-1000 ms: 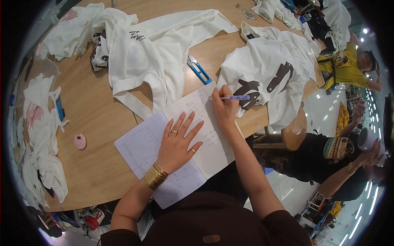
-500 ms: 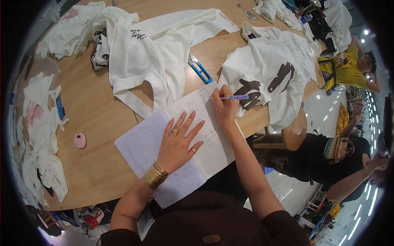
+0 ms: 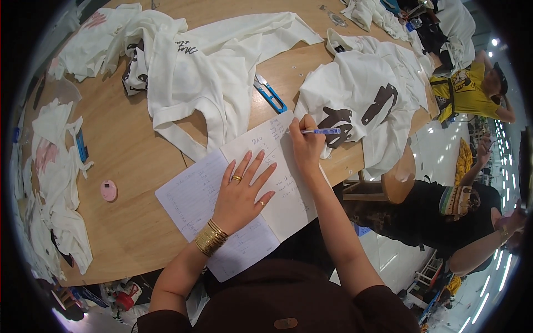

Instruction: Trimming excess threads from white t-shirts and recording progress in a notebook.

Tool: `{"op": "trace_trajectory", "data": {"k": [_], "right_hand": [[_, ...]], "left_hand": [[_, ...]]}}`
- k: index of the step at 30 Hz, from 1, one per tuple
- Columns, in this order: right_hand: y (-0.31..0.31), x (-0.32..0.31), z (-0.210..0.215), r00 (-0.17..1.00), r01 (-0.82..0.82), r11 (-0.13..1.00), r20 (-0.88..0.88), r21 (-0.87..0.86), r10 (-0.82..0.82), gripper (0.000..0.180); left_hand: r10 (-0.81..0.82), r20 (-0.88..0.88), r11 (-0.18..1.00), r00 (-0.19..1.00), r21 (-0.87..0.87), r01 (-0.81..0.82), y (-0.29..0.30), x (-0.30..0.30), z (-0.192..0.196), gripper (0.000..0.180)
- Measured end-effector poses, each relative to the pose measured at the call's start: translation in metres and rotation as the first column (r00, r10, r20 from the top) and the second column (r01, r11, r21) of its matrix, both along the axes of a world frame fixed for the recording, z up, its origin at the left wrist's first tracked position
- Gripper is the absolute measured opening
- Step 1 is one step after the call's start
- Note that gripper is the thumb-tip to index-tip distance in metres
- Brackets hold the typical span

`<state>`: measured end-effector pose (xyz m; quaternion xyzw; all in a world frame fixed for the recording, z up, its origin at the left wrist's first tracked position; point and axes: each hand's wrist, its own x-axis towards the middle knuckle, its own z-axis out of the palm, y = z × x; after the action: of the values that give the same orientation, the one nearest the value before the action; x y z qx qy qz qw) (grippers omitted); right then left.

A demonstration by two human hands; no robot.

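Note:
An open notebook [image 3: 194, 194] with handwritten lines lies on the wooden table [image 3: 127, 144]. My left hand [image 3: 240, 191] presses flat on it, fingers spread, with rings and gold bangles at the wrist. My right hand [image 3: 306, 145] grips a blue pen [image 3: 322, 131], its tip on the upper part of the right page. Just beyond the notebook sits a blue-handled thread snip [image 3: 270, 94], partly under a white garment [image 3: 205, 66].
White shirts with dark prints [image 3: 361, 100] are spread at the right, more white cloth piles [image 3: 50, 183] along the left edge. A small pink round object [image 3: 109, 190] rests on the table. Seated people [image 3: 444, 216] are at the right, beside a wooden stool [image 3: 388, 177].

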<state>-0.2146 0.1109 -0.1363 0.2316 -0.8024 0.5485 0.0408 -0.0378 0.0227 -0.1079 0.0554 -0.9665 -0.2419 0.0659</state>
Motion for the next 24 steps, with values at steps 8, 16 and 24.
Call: {"op": "trace_trajectory", "data": {"k": [8,16,24], "right_hand": [[0.0000,0.0020,-0.0005,1.000,0.011,0.998,-0.023,0.065,-0.009,0.030],[-0.0010,0.0018,0.0010,1.000,0.000,0.997,0.001,0.073,0.000,0.033],[-0.0001,0.0004,0.0049,0.996,-0.040,0.999,0.077,-0.003,0.040,0.033]], "left_hand": [[-0.003,0.000,1.000,1.000,-0.002,0.003,0.0001,0.0005,-0.0003,0.050],[-0.004,0.011,1.000,1.000,-0.002,0.004,0.0000,0.0001,0.0002,0.050],[-0.004,0.004,1.000,1.000,-0.003,0.004,0.0001,0.0000,0.0005,0.050]]}}
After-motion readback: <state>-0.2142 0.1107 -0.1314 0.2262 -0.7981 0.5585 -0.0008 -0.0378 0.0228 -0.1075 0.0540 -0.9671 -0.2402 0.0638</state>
